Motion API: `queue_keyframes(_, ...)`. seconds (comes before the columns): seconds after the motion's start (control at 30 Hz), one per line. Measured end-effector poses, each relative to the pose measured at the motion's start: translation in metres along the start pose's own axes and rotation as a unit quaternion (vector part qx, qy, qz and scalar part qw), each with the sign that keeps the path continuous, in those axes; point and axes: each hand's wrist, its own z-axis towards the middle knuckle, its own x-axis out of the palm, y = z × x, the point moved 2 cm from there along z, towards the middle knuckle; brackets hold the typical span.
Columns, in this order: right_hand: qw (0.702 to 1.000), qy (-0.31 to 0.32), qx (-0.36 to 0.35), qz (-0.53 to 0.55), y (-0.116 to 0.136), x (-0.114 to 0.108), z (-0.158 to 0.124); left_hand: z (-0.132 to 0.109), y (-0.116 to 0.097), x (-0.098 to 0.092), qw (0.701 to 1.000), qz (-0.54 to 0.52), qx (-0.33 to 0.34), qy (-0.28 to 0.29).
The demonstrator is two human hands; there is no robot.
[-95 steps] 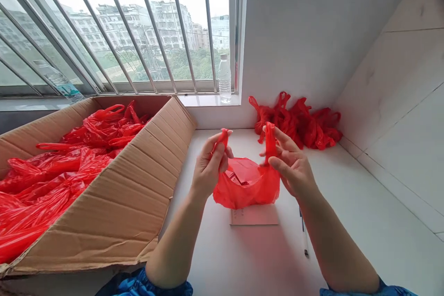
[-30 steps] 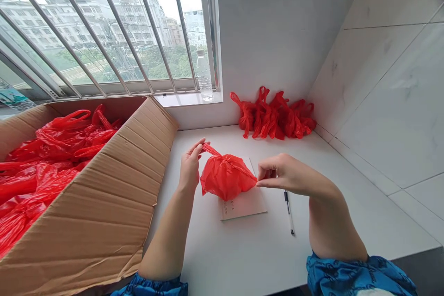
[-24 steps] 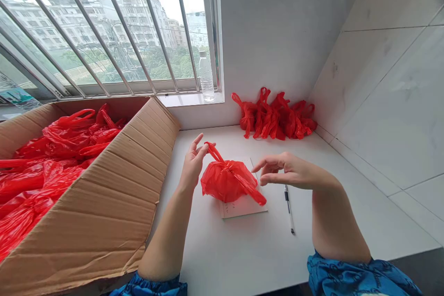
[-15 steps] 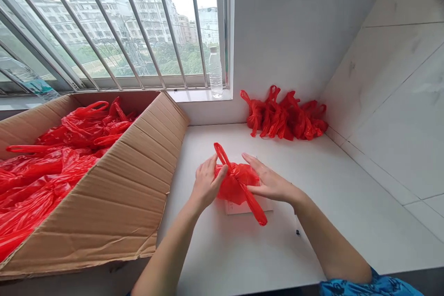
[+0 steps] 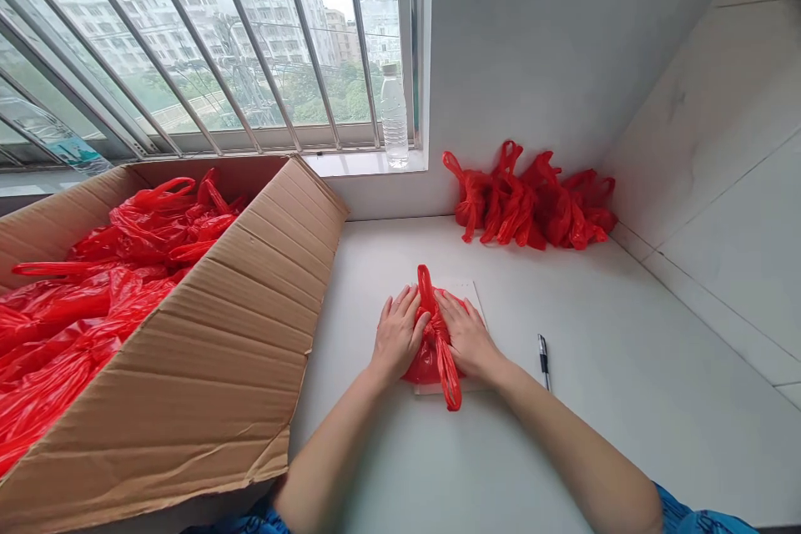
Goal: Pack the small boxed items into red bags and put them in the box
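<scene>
Left hand [image 5: 398, 335]: open, palm down, fingers extended and slightly spread; it presses flat on the bag and does not grip.

Right hand [image 5: 468, 335]: open, palm down, fingers close together; it presses flat on the bag and does not grip.

Hand spacing: narrow; the fingertips lie just either side of the bag's handles.

Red plastic carrier bag [image 5: 420, 371]: folded into a flattened bundle under both hands, its gathered handles [image 5: 445, 367] running from the top of the bundle down across it, past the near edge.

Support: the bag lies on a pale rectangular card [image 5: 474, 300], which lies flat on a white countertop [image 5: 613, 425].

Right of hands: a black-and-white ballpoint pen [image 5: 544, 360] lies on the countertop, near the card.

Left of hands: an open brown corrugated cardboard box [image 5: 206, 367] holds loose red plastic bags [image 5: 93, 292].

Rear corner: bundled red plastic bags [image 5: 531, 204] sit against the wall.

Window sill: an upright clear plastic water bottle [image 5: 394, 121] stands beside steel window bars [image 5: 250, 42].

Forearms: blue patterned sleeves [image 5: 694, 520] show at the lower edge.
</scene>
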Motion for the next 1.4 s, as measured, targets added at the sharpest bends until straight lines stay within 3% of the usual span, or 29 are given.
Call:
queue_keyframes(0.53,1.0,0.018,0.008,-0.014,0.002,0.001,0.001,-0.002,0.0,0.007,1.0,-0.009,-0.016,0.001)
queue_keyframes(0.7,1.0,0.013,0.006,0.0,0.001,0.001,0.001,-0.002,0.002,0.004,0.998,-0.043,0.009,-0.034)
queue_keyframes(0.87,0.99,-0.018,-0.007,0.139,0.008,-0.02,-0.004,-0.006,-0.002,-0.011,0.983,-0.119,0.064,-0.125)
queue_keyframes(1.03,0.955,-0.085,-0.011,0.285,0.011,-0.045,-0.021,-0.025,-0.026,-0.035,0.968,-0.153,0.083,-0.18)
queue_keyframes(1.13,0.931,-0.038,-0.029,0.362,0.009,-0.047,-0.031,-0.041,-0.044,-0.044,0.97,-0.187,0.067,-0.139)
queue_keyframes(1.27,0.909,0.016,-0.067,0.411,0.019,-0.05,-0.046,-0.063,-0.066,-0.052,0.982,-0.187,0.036,-0.002)
queue_keyframes(1.4,0.902,0.081,-0.122,0.406,0.037,-0.063,-0.06,-0.088,-0.08,-0.082,0.967,-0.225,0.044,0.111)
